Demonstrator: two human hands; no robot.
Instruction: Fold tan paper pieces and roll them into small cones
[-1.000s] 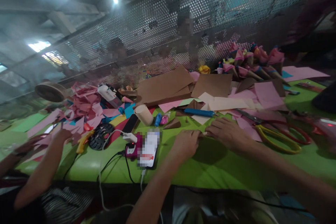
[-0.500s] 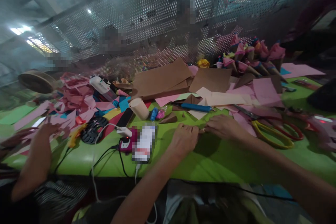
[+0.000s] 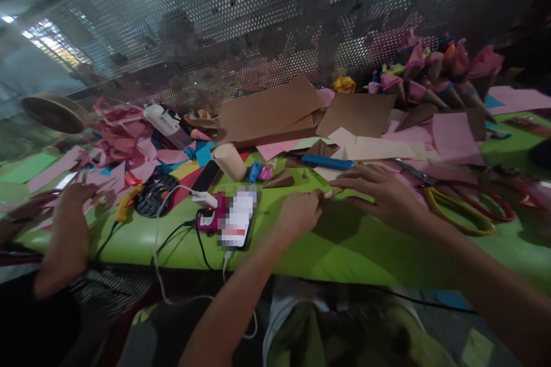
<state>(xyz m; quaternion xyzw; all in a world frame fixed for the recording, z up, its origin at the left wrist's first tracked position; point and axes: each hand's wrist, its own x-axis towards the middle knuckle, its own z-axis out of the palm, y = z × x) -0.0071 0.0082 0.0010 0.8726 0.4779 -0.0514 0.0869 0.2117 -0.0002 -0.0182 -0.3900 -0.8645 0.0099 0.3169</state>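
Over the green tabletop (image 3: 340, 252), my left hand (image 3: 301, 213) is closed, its fingertips pinching a small pale piece (image 3: 329, 194) that looks like tightly rolled paper. My right hand (image 3: 373, 190) is just to the right, with fingers stretched out and apart around the free end of that piece. Whether they touch it I cannot tell. Behind my hands lies a blue-handled cutter (image 3: 328, 162). Scissors with yellow and red handles (image 3: 462, 223) rest beyond my right wrist. A brown paper scrap (image 3: 279, 179) lies behind my left hand.
A charging phone (image 3: 237, 221), a purple power adapter (image 3: 208, 220) with cables, a cardboard tube (image 3: 229, 161) and a yellow glue gun (image 3: 128, 205) lie leftward. Brown cardboard (image 3: 267, 112) and paper-wrapped cones (image 3: 434, 77) stand behind. Another person's arm (image 3: 69, 235) works at far left.
My right hand has opened from a closed grip, its fingers now spread. My left hand keeps its pinch on the small rolled piece. The view has tilted down slightly.
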